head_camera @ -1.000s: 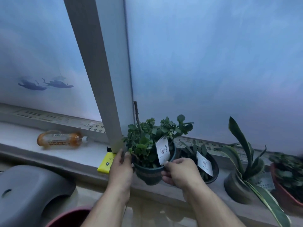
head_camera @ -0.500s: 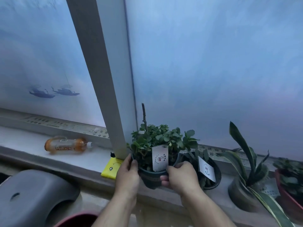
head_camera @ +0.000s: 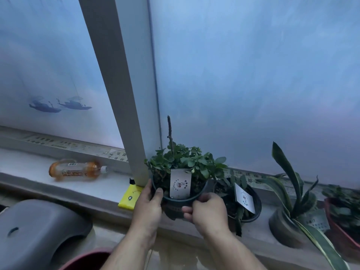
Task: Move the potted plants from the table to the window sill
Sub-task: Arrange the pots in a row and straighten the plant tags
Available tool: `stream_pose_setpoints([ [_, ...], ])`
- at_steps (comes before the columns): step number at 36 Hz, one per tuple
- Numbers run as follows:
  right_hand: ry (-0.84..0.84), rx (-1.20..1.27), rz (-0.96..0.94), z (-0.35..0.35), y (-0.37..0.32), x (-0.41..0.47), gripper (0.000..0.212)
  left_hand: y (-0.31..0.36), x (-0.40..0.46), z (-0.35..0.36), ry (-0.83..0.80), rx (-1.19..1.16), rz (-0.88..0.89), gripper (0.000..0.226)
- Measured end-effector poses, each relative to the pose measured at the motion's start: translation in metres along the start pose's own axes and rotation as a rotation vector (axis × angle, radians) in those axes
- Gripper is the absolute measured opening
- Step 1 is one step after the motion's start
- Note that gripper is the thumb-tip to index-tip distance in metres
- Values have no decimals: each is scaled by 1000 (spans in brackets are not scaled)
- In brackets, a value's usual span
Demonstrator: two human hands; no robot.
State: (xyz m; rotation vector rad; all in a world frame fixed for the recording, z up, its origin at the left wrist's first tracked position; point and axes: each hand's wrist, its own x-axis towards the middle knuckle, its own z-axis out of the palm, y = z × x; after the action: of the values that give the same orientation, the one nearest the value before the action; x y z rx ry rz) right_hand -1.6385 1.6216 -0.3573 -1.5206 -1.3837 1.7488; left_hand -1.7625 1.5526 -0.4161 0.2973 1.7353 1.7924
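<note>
You held the potted plant (head_camera: 181,184) in both hands at the window sill (head_camera: 93,189).

Your left hand (head_camera: 149,206) gripped the dark pot's left side, thumb on the rim, while your right hand (head_camera: 206,210) clasped its right side, fingers curled under. The pot sat at the sill's front edge, just beside the window frame post (head_camera: 124,106) and a yellow card (head_camera: 129,196). To its right stood a second tagged pot (head_camera: 251,207), then a long-leaved plant (head_camera: 288,191). An orange bottle (head_camera: 76,171) lay on its side further left.

Single head-worn view, forward and slightly down, close over the window sill (head_camera: 64,185) and frosted panes (head_camera: 253,84).
</note>
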Motion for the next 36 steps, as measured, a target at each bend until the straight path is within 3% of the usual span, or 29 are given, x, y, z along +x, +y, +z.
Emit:
stream_pose_setpoints([
  [12,86,33,-90,-5,-1,4,6,-5,3,-5,-66,60,7,45],
  [26,47,278,125,-1,3,-7,7,5,-7,1,0,117,6,46],
  [32,-17,110,76,-38,-6,-28,6,25,-44,22,325,184,13,31],
  [36,169,-185,-151,-90,-4,-26,6,26,-89,51,163,213,-11,8],
])
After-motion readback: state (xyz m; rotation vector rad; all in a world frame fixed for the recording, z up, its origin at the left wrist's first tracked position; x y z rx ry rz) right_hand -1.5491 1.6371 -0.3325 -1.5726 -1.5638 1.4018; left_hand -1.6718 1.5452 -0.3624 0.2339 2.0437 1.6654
